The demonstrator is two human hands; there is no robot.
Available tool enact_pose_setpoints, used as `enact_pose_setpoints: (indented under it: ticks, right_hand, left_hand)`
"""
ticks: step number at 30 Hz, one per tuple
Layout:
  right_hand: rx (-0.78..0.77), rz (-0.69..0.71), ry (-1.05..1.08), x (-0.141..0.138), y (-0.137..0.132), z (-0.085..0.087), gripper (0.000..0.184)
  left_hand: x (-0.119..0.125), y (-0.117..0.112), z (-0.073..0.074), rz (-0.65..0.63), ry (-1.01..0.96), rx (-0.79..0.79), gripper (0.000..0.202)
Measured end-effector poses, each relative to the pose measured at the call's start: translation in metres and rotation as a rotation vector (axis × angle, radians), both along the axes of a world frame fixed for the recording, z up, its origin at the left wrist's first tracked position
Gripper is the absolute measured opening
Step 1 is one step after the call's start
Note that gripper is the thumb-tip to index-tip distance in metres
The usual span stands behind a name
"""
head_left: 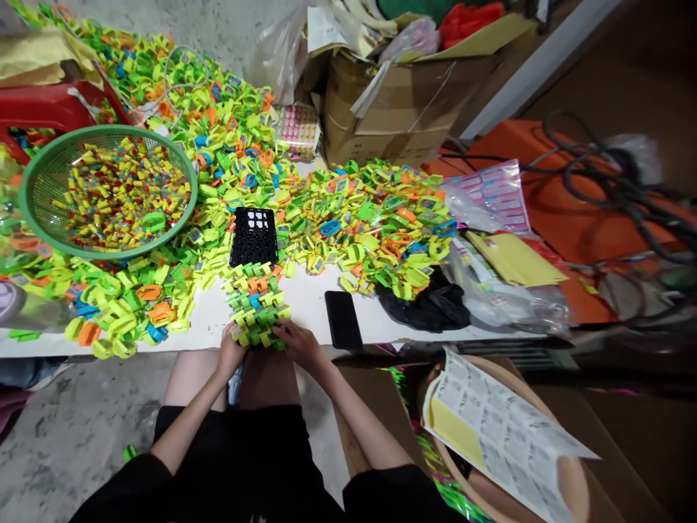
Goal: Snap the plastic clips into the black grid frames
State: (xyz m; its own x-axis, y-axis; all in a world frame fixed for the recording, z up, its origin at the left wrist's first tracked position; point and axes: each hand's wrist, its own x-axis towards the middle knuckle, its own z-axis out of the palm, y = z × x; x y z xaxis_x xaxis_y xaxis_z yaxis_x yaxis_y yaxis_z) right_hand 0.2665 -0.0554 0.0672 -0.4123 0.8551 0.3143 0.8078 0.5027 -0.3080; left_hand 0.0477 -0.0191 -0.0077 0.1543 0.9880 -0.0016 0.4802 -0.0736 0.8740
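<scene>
At the near edge of the white table (310,298) lies a tray packed with small yellow, green and orange plastic pieces (255,301). My left hand (231,352) grips its near left corner with curled fingers. My right hand (297,341) rests on its near right corner, fingers bent over the pieces. Just behind it stands an empty black gridded tray (253,236).
A green basket (33,181) of small coloured parts sits at left. Heaps of colourful plastic rings (370,218) cover the table. A black phone (343,319) and black bag (430,309) lie to the right. Cardboard boxes (397,109) stand behind; printed sheets (501,428) lie near my right knee.
</scene>
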Motion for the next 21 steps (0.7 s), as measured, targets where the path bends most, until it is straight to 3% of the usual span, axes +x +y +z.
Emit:
enact_pose_setpoints:
  ticks: [21]
  right_hand:
    - [0.032,-0.059,0.035,0.0071,-0.0012,0.0069,0.035]
  left_hand:
    - [0.0019,0.0008,-0.0007,0.035,0.017,-0.005,0.025]
